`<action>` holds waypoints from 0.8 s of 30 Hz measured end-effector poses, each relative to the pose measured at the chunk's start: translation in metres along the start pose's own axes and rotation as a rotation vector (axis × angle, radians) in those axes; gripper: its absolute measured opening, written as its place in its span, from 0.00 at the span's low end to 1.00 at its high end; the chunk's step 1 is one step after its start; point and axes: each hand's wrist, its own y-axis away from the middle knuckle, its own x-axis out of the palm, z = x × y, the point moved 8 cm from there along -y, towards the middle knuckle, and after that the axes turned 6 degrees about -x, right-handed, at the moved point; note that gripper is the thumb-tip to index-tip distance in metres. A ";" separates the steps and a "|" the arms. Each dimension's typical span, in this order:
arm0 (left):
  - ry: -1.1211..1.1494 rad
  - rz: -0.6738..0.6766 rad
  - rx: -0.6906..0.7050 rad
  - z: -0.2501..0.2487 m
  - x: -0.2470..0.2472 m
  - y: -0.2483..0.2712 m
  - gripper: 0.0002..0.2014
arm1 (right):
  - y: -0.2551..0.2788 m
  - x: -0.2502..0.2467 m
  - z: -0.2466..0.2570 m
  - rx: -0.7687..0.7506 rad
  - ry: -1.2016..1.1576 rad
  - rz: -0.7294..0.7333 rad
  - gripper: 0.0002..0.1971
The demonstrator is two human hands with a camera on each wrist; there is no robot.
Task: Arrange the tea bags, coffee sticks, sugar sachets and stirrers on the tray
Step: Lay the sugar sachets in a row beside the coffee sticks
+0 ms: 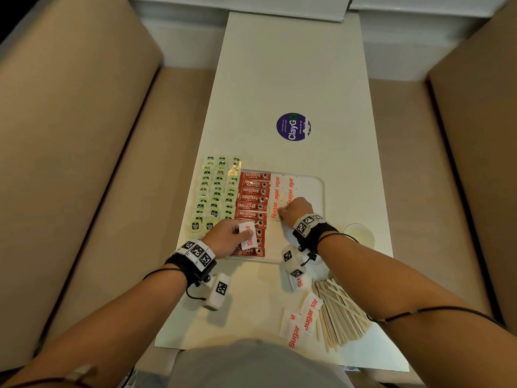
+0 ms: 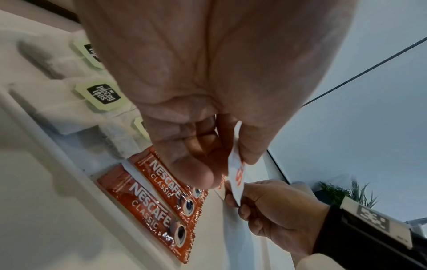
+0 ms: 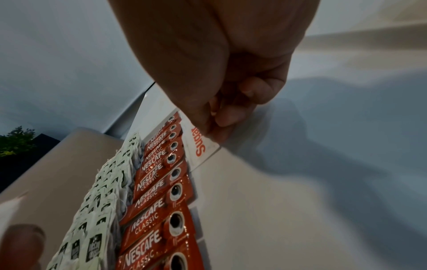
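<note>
A white tray (image 1: pixel 322 191) holds rows of green-tagged tea bags (image 1: pixel 215 191), a column of red coffee sticks (image 1: pixel 251 205) and a few sugar sachets (image 1: pixel 289 189). My left hand (image 1: pixel 237 233) hovers over the near coffee sticks (image 2: pixel 148 206) and pinches one sugar sachet (image 2: pixel 236 180) between thumb and fingers. My right hand (image 1: pixel 282 212), fingers curled, pinches the near end of a sugar sachet (image 3: pixel 201 148) lying flat beside the coffee sticks (image 3: pixel 157 182). Loose sugar sachets (image 1: pixel 307 312) and a heap of wooden stirrers (image 1: pixel 338 312) lie on the table near me.
A round pale lid or cup (image 1: pixel 359 235) sits right of the tray. A purple round sticker (image 1: pixel 293 126) marks the table's far half. Tan bench seats flank the narrow white table (image 1: pixel 279 65) on both sides.
</note>
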 end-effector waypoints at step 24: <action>0.040 -0.003 0.052 -0.014 0.006 0.000 0.14 | 0.070 0.017 0.030 -0.382 -0.133 0.226 0.15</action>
